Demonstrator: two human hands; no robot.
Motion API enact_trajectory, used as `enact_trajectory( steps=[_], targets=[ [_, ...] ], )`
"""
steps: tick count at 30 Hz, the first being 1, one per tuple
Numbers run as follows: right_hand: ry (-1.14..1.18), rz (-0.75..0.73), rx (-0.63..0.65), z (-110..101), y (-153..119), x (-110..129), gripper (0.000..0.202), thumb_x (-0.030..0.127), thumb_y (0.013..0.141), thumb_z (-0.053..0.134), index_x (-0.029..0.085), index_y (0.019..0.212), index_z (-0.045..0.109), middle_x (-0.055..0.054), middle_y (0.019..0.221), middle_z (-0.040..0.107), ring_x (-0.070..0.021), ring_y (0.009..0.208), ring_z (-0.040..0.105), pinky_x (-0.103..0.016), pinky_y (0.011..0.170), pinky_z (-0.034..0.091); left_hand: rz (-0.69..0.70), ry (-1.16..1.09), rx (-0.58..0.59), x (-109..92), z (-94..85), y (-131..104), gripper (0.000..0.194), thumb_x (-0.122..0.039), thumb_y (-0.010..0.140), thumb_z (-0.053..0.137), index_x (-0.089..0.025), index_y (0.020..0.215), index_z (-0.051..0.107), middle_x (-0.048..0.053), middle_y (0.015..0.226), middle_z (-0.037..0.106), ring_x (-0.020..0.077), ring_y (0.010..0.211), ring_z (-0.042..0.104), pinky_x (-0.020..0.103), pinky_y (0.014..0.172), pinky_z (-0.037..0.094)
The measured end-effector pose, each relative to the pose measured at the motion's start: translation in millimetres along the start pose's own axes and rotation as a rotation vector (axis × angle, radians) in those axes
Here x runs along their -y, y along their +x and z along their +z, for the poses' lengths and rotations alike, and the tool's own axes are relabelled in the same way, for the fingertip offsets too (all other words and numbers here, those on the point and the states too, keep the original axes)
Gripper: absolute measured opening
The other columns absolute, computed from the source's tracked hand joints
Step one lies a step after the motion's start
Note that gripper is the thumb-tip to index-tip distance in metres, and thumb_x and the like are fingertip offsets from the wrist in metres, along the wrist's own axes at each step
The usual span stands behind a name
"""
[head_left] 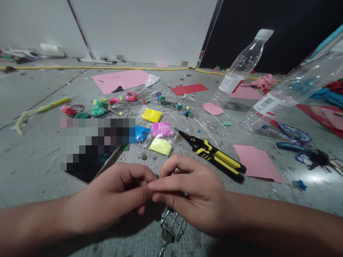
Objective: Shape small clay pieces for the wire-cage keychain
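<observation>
My left hand (120,194) is closed in a pinch, thumb against forefinger. Its fingertips meet those of my right hand (191,191), whose fingers are also pinched together. Whatever sits between the fingertips is too small or hidden to make out. Just below my right hand lies a lattice of twisted silver wire (173,222) with a dark green round piece on it; my fingers cover its upper end. Beyond my hands are yellow-and-black pliers (214,155) and small bags of pink (162,129), pale yellow (160,146), yellow (152,115) and blue clay (141,134).
A phone-like dark slab (85,171), partly pixelated, lies left. Behind it, wire pieces with coloured clay (100,106) are strewn. Two clear plastic bottles (232,85) stand at the right, near pink paper (257,162). A yellow cable (107,67) runs along the wall.
</observation>
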State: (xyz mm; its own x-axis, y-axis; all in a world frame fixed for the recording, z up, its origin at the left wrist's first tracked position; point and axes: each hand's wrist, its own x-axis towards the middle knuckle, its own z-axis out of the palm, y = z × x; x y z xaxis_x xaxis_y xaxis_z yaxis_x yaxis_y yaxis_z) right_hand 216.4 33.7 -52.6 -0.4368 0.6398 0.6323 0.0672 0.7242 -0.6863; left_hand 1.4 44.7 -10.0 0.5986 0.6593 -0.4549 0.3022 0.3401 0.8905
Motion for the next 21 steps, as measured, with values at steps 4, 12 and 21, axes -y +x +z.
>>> enact_trajectory(
  steps=[4,12,21],
  targets=[
    [0.031,-0.038,-0.008,-0.6,0.2,-0.8,0.013,0.015,0.099,0.075,0.014,0.111,0.08,-0.007,0.102,0.069,-0.0111,0.078,0.066,-0.023,0.07,0.061,-0.017,-0.012,-0.005,1.7,-1.4,0.1,0.03,-0.047,0.086,0.074,-0.019,0.08,0.065,-0.008,0.057,0.052,0.0056,0.044,0.035,0.014,0.04,0.025],
    [0.077,0.03,-0.011,1.1,1.3,0.5,0.01,0.012,0.096,0.077,0.015,0.104,0.082,-0.006,0.1,0.07,-0.0114,0.078,0.069,-0.023,0.07,0.061,0.048,0.059,-0.006,2.5,-1.1,-0.2,0.021,-0.038,0.086,0.068,-0.019,0.076,0.062,-0.008,0.056,0.053,0.0062,0.044,0.036,0.016,0.041,0.027],
    [0.238,0.306,0.027,3.2,7.4,7.6,0.007,0.012,0.088,0.084,0.018,0.089,0.079,-0.001,0.087,0.071,-0.0106,0.073,0.065,-0.02,0.06,0.053,0.172,0.229,-0.022,3.3,-2.5,0.4,0.028,-0.034,0.086,0.061,-0.022,0.064,0.05,-0.007,0.055,0.047,0.0092,0.051,0.036,0.02,0.046,0.031]
  ],
)
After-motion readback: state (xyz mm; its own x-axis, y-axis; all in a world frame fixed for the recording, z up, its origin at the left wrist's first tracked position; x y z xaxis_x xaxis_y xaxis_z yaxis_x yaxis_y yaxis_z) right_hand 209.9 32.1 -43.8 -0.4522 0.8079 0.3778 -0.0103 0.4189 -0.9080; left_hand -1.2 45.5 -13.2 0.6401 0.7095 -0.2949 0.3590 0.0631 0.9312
